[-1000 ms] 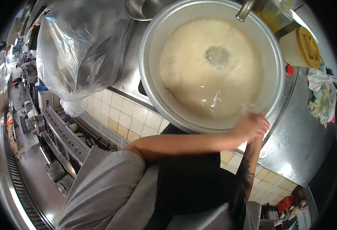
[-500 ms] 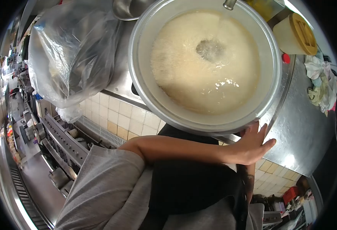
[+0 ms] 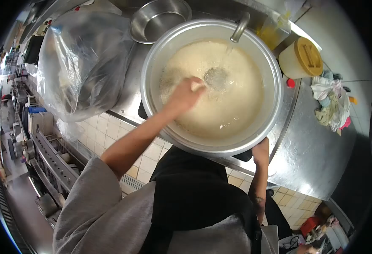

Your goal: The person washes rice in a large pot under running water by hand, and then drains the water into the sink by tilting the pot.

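A large metal pot (image 3: 274, 99) holds pale rice (image 3: 236, 99) in cloudy water. Over the left half of the pot is my left hand (image 3: 189, 94), close to the surface with its fingers curled. A pale bit shows at the fingertips, but what they hold is unclear. My right hand (image 3: 260, 151) grips the pot's handle at the lower right, its fingers partly hidden under the rim. From the metal faucet (image 3: 240, 28) water runs into the pot and makes a round ripple beside my left hand.
A steel bowl (image 3: 164, 23) stands behind the pot. To the left is a big clear plastic bag (image 3: 84, 63). On the right are a tub with a yellow lid (image 3: 308, 57), a red cap (image 3: 291, 83) and crumpled cloths (image 3: 332, 99) on the steel counter (image 3: 312, 148).
My left hand has moved from the pot's lower right edge, where its fingers were spread, up into the pot. The view has shifted, showing more of the faucet and bowl.
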A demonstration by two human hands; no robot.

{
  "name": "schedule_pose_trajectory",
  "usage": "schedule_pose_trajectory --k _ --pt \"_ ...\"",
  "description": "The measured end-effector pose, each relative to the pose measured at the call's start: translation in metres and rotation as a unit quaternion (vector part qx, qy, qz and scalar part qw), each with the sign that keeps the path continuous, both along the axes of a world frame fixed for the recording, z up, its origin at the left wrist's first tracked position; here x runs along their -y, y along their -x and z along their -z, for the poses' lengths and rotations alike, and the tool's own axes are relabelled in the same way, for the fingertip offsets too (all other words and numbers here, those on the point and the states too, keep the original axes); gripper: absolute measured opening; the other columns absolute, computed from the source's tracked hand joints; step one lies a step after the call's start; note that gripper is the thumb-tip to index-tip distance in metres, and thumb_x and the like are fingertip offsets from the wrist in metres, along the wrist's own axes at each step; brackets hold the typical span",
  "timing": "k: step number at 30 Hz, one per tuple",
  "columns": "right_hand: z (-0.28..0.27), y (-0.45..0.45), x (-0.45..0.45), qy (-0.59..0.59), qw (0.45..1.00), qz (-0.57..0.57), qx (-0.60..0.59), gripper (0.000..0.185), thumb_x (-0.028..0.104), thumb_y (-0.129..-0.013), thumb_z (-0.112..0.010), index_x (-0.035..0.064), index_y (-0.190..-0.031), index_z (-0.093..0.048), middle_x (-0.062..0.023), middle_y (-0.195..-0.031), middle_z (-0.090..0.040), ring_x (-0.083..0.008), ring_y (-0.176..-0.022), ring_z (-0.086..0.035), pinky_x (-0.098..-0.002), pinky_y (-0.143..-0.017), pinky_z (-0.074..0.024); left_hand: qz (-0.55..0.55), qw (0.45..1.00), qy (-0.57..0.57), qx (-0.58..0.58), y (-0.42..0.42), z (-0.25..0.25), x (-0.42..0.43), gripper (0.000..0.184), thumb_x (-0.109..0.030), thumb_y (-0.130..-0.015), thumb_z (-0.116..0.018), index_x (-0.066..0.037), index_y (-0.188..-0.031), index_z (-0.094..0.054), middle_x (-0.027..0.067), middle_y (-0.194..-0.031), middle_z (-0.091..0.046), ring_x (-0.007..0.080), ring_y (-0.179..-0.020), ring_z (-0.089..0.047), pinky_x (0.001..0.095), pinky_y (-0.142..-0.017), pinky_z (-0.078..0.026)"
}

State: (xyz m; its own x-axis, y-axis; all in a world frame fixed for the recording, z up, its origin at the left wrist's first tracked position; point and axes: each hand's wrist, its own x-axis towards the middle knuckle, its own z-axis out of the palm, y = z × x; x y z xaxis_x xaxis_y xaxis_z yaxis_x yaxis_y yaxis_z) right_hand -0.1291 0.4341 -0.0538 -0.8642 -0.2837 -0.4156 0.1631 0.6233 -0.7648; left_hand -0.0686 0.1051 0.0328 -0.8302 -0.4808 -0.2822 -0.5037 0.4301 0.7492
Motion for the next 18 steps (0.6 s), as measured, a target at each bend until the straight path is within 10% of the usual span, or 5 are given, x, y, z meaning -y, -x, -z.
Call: schedule_pose_trajectory --k 3,6,8,12,18 --pt "-0.046 0.012 0.014 0.204 0.948 0.23 -0.082 0.034 -0.004 -0.076 -0.053 -0.0049 -0.11 -0.054 -0.0147 -0.094 -0.062 -0.0255 -0.083 -0.061 -0.0306 -0.075 -0.0476 -0.084 0.969 0.196 0.123 0.013 0.028 0.059 0.058 -0.042 -0.08 -0.056 0.0 -0.119 -0.048 0.0225 -0.125 -0.045 0.0361 -0.117 -0.042 0.0432 -0.097 -0.035" --pt "-0.114 0.04 0.047 0.038 0.881 0.203 -0.425 0.03 -0.004 -0.078 -0.052 -0.002 -0.107 -0.055 -0.013 -0.107 -0.055 -0.022 -0.093 -0.056 -0.0294 -0.074 -0.0497 -0.127 0.981 0.021 0.148 0.032 0.085 0.089 0.071 -0.047 -0.079 -0.055 0.004 -0.126 -0.04 0.0221 -0.136 -0.034 0.0377 -0.128 -0.029 0.0418 -0.103 -0.028" --pt "-0.13 0.065 0.082 0.131 0.927 0.066 -0.345 0.031 0.002 -0.079 -0.057 -0.0026 -0.109 -0.054 -0.0133 -0.108 -0.055 -0.023 -0.095 -0.056 -0.0311 -0.074 -0.0505 -0.127 0.976 0.044 0.172 0.042 0.078 0.084 0.077 -0.049 -0.077 -0.056 0.005 -0.128 -0.038 0.0226 -0.136 -0.035 0.0363 -0.128 -0.031 0.0401 -0.104 -0.028" --pt "-0.049 0.136 0.152 -0.158 0.952 -0.189 -0.18 0.059 0.03 -0.073 -0.069 0.0063 -0.123 -0.05 -0.0194 -0.126 -0.049 -0.029 -0.111 -0.052 -0.0361 -0.094 -0.0406 -0.127 0.977 -0.106 0.131 0.047 0.075 0.106 0.084 -0.052 -0.073 -0.06 0.006 -0.129 -0.038 0.0226 -0.13 -0.044 0.0335 -0.122 -0.04 0.0369 -0.103 -0.03" --pt "0.036 0.122 0.18 -0.001 0.994 0.044 -0.1 0.077 0.042 -0.067 -0.074 -0.0042 -0.123 -0.048 -0.0186 -0.12 -0.054 -0.0292 -0.112 -0.051 -0.0344 -0.096 -0.038 -0.143 0.964 -0.191 0.119 0.055 0.087 0.102 0.08 -0.051 -0.072 -0.064 0.004 -0.126 -0.043 0.0193 -0.125 -0.05 0.0304 -0.114 -0.048 0.0351 -0.099 -0.034"
